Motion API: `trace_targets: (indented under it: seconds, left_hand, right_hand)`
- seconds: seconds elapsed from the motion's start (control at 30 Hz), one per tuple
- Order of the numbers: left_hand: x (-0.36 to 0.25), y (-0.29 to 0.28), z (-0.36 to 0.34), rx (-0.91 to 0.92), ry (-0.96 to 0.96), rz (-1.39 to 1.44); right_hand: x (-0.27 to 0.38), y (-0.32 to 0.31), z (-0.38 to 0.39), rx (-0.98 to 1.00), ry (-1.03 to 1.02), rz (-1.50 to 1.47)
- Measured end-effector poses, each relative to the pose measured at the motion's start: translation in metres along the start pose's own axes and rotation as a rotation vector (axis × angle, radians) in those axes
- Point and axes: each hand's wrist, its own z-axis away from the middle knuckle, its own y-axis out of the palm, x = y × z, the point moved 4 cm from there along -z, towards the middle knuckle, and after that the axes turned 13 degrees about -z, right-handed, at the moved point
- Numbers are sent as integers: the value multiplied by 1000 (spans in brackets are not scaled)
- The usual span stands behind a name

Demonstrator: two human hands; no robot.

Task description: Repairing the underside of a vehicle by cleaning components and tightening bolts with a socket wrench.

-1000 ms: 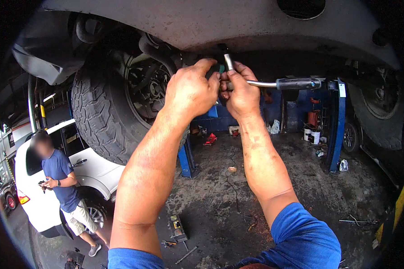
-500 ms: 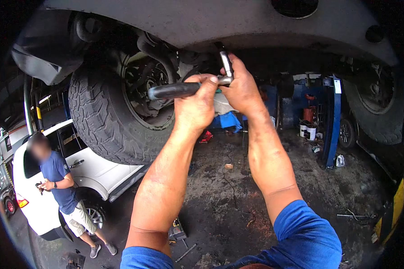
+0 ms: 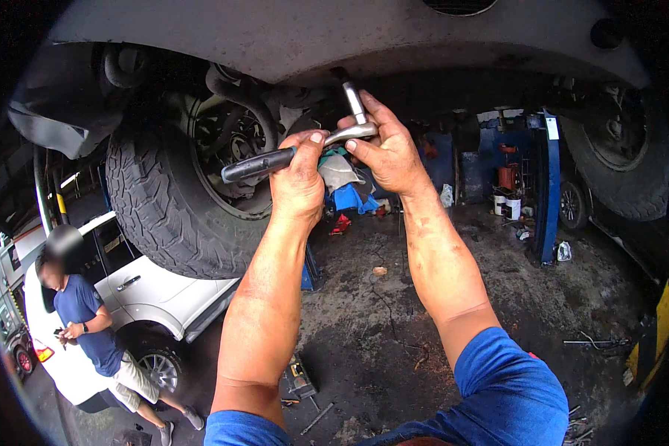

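My left hand (image 3: pixel 297 178) is closed on the black-gripped ratchet (image 3: pixel 253 165), whose handle slants down to the left. My right hand (image 3: pixel 389 154) is closed around the ratchet's silver head, thumb beside it and fingers behind the upright socket extension (image 3: pixel 353 99). The top of the extension reaches a dark opening in the underside panel (image 3: pixel 424 37) of a raised vehicle. A large off-road tyre (image 3: pixel 152 201) hangs just left of my hands, with suspension parts inside it.
A person (image 3: pixel 85 320) in a blue T-shirt stands beside a white car (image 3: pixel 137 286) at lower left, holding something small. Blue lift posts (image 3: pixel 548 193) stand behind. Buckets (image 3: pixel 511 208), a red jack (image 3: pixel 340 224), a second tyre (image 3: pixel 621 178) and loose tools (image 3: pixel 595 342) surround the floor area.
The ratchet handle swung from pointing right to pointing left. My left hand moved onto it. My right hand shifted up round its head. The person at lower left leans slightly lower.
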Motion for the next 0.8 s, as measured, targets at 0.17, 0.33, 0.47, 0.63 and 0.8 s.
trace_targets:
  seconds: [0.17, 0.33, 0.47, 0.63, 0.8]
  left_hand:
    - [5, -14, 14, 3, 19, -86]
    - [28, -24, 28, 38, -209, -197]
    - [67, -29, 54, 133, -313, -246]
    - [104, -39, 126, 230, -581, -215]
    - [164, 2, 251, 546, -790, -150]
  right_hand:
    - [-9, 7, 16, -13, 77, 53]
    - [-23, 0, 43, 3, 76, 165]
    - [-10, -9, 84, 42, -84, 616]
    - [-16, -6, 176, -119, 259, 600]
    - [22, -37, 322, -285, 510, 670]
